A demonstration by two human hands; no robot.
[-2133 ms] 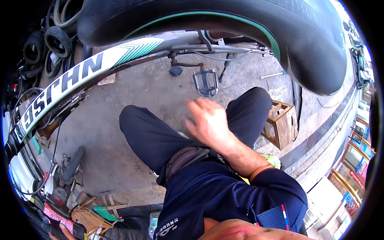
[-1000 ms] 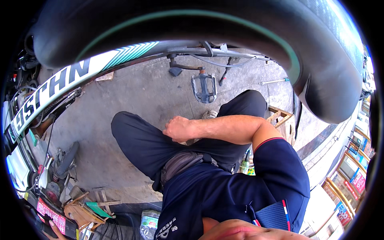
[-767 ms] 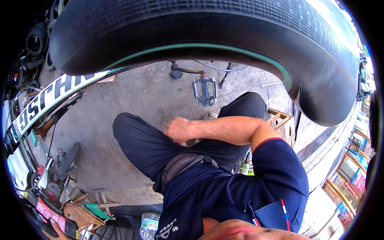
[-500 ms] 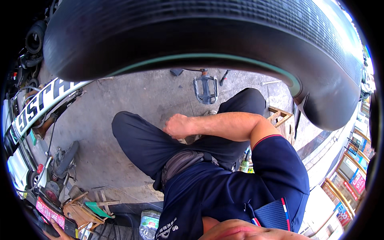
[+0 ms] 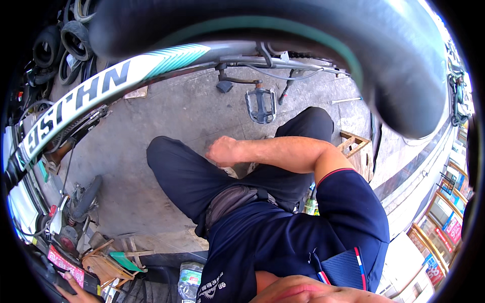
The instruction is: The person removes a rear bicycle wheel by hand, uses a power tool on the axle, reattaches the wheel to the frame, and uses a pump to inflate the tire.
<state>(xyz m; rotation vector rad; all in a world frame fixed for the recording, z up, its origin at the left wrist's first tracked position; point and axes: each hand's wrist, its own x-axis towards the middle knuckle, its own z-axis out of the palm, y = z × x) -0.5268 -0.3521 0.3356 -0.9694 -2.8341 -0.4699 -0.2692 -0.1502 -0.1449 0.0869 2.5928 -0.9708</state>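
Observation:
My right hand is closed in a fist by the inner side of my left knee, its forearm lying across my lap. Nothing shows sticking out of the fist; its palm side is hidden. My left hand is out of view. Close above me looms a black bicycle saddle with a green line along it. Beneath the saddle runs the white, black and green bicycle frame. A dark pedal hangs on its crank just beyond my knees, apart from my hand.
Old tyres are heaped at the far left. A scooter stands at the left, with fingers of a hand, whose I cannot tell, at the lower left rim. A wooden stool is beside my right knee. Framed boards line the right.
The saddle has shifted upward in the picture, and more of the bicycle frame and crank now shows. My right fist stays by my knee, nearly still.

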